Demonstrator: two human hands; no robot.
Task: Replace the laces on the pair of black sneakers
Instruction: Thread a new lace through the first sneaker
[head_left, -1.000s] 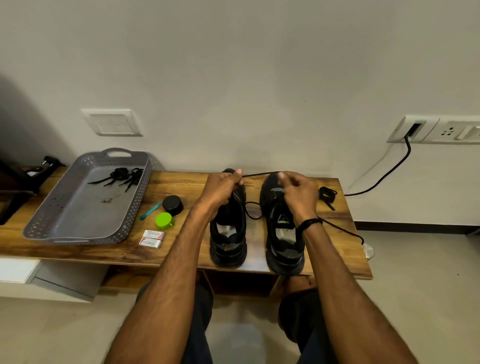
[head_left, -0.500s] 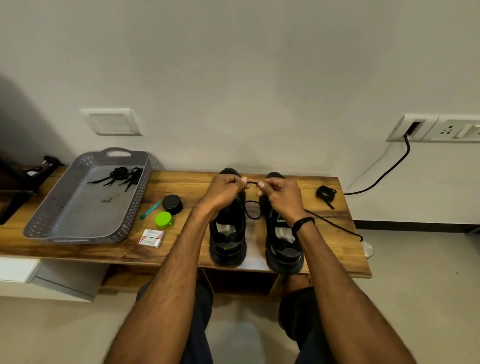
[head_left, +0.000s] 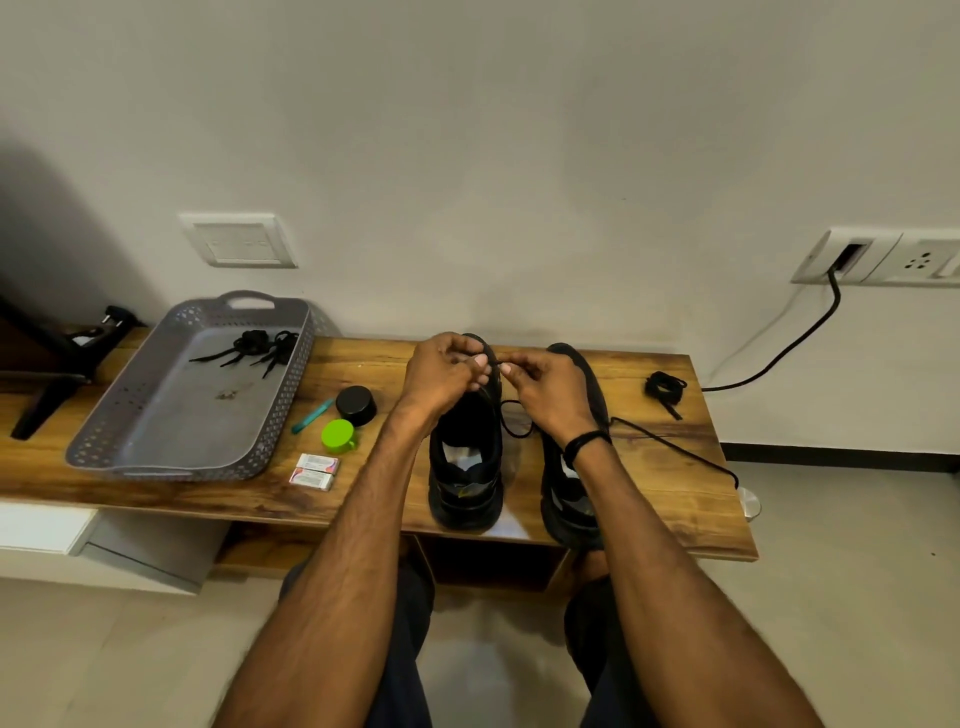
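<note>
Two black sneakers stand side by side on the wooden bench (head_left: 675, 499), toes toward the wall: the left sneaker (head_left: 466, 467) and the right sneaker (head_left: 574, 499). My left hand (head_left: 441, 371) and my right hand (head_left: 545, 389) meet over the left sneaker's toe end, both pinching a black lace (head_left: 670, 447). The lace loops between the shoes and trails right across the bench to its front edge. A coiled black lace (head_left: 664, 388) lies at the bench's right end. More black laces (head_left: 260, 345) lie in the grey tray (head_left: 130, 441).
Beside the tray are a black lid (head_left: 356, 405), a green cap (head_left: 337, 435), a teal pen (head_left: 311, 415) and two small white boxes (head_left: 314, 470). A black cable (head_left: 779, 358) runs from the wall socket. A black stand (head_left: 62, 374) sits at the far left.
My right hand has left the right sneaker's toe and moved left to meet my left hand above the left sneaker. The stretch of lace between my hands has shortened.
</note>
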